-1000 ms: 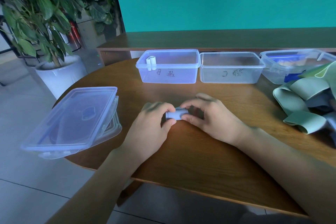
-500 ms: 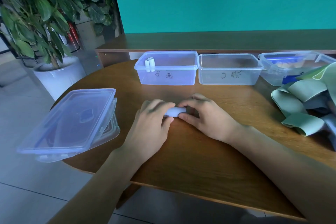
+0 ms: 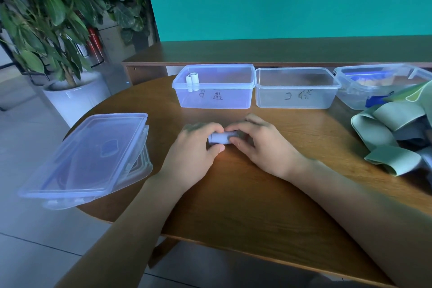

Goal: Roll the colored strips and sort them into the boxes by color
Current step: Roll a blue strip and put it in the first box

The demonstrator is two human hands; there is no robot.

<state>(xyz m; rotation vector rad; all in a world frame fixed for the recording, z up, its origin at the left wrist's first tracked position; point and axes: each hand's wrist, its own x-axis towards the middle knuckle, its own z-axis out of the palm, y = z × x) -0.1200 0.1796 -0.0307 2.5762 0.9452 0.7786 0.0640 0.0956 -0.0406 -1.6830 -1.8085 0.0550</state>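
A rolled blue strip (image 3: 219,138) lies on the round wooden table (image 3: 245,189) at its middle. My left hand (image 3: 195,154) pinches its left end and my right hand (image 3: 261,145) holds its right end, fingers curled over it. Behind them stands a clear box marked B (image 3: 214,86) with two pale rolls (image 3: 192,80) in its left corner. Beside it is a clear box marked C (image 3: 295,89) with nothing inside. A heap of loose green and blue strips (image 3: 395,138) lies at the right.
A stack of clear lids and boxes (image 3: 91,154) overhangs the table's left edge. A third clear box (image 3: 374,84) with blue contents sits at the back right. A potted plant (image 3: 70,98) stands on the floor to the left. A wooden ledge runs behind the boxes.
Both hands stayed at the table's middle, turning the blue roll between their fingers. The roll looks tighter and its left end shows more. Nothing else moved.
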